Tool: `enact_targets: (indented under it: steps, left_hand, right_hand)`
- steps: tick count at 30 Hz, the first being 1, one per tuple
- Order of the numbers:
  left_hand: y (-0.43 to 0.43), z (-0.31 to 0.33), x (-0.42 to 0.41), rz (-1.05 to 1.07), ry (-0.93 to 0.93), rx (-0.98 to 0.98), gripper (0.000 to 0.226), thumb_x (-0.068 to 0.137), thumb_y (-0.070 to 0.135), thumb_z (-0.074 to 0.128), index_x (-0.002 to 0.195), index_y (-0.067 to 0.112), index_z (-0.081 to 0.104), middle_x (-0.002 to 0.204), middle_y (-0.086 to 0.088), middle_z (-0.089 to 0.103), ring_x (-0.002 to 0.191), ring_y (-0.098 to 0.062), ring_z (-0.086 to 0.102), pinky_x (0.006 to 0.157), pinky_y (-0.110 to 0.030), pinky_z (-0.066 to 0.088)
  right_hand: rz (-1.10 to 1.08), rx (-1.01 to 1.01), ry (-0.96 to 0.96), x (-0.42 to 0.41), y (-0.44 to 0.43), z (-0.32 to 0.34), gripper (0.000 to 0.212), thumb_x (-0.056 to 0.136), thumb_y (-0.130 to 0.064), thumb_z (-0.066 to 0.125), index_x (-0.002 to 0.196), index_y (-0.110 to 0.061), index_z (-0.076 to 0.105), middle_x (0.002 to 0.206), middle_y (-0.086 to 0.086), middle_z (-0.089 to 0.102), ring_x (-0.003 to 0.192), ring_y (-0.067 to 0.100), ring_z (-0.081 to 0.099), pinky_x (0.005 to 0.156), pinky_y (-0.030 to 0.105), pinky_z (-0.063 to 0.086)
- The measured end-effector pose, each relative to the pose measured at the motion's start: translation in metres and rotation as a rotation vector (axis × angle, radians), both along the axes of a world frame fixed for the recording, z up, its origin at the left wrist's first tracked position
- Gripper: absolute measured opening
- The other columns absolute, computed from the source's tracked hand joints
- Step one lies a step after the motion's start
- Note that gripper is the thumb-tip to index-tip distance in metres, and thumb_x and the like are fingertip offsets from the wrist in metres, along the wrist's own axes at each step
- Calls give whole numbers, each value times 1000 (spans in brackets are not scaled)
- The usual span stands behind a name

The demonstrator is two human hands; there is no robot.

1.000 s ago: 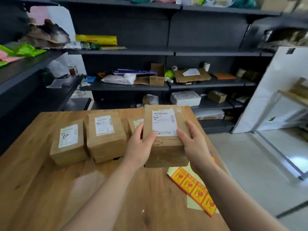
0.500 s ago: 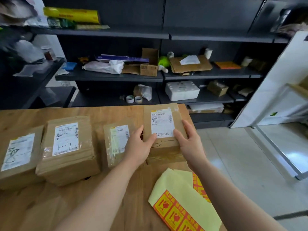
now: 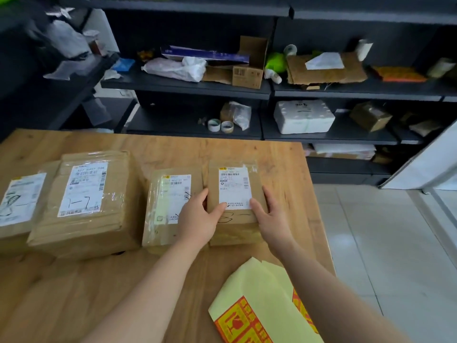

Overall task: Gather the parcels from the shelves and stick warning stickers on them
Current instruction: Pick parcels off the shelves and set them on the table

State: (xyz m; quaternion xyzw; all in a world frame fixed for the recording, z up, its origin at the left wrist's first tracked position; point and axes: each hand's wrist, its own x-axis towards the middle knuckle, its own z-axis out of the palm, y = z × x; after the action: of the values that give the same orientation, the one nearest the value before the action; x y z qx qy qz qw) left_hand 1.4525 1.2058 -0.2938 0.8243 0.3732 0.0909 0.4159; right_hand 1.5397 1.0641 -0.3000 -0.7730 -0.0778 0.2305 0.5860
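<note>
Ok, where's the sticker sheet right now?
Head view, lower right: the sticker sheet lies on the table near its right edge, just this side of the rightmost parcel.

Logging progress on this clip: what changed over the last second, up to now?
The small brown cardboard parcel with the white label came down from mid-air and now sits flat on the wooden table, beside the row of three other brown parcels. The left hand and right hand still grip its sides. That row and the yellow sheets of red warning stickers stayed put.

The single head-worn camera looks forward and down, close over the table (image 3: 74,293), shelves (image 3: 185,86) beyond.
</note>
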Motion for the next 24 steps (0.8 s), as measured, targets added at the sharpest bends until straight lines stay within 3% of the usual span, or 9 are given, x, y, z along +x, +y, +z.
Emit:
enact_targets:
  steps: [4, 10, 14, 18, 24]
  left_hand:
    - [-5, -5, 2, -12, 56, 149, 59, 88, 41, 64, 140, 19, 48, 117, -3, 62, 113, -23, 50, 94, -36, 43]
    - [-8, -4, 1, -63, 87, 222, 53, 93, 36, 58, 140, 14, 47, 130, -4, 58, 121, -26, 44, 102, -37, 38]
    - [-8, 13, -7, -97, 71, 237, 46, 97, 31, 51, 140, 13, 48, 131, -6, 56, 121, -23, 48, 100, -33, 40]
    - [-4, 42, -33, -128, 86, 471, 36, 97, 30, 48, 126, 12, 59, 128, -3, 59, 119, -27, 48, 95, -38, 42]
    - [7, 77, -104, -81, 115, 776, 28, 87, 29, 60, 110, 15, 66, 110, 1, 67, 102, -28, 58, 79, -38, 46]
  right_hand:
    - [24, -48, -32, 2, 0, -9, 61, 96, -31, 53, 150, -23, 25, 148, -10, 38, 125, 1, 37, 103, 21, 34]
    - [67, -161, -114, 5, 0, -9, 62, 97, -30, 51, 151, -21, 22, 151, -6, 35, 136, 13, 36, 103, 22, 33]
    - [181, -378, -383, 3, 5, 8, 55, 98, -28, 49, 148, -15, 30, 156, 0, 28, 142, 16, 26, 111, 28, 25]
    - [348, -435, -623, -17, 16, 34, 49, 98, -29, 48, 144, -15, 39, 154, 0, 31, 141, 17, 29, 112, 30, 26]
    - [513, -451, -998, -70, 38, 76, 32, 89, -17, 59, 120, -6, 60, 125, 11, 60, 118, 28, 52, 107, 36, 33]
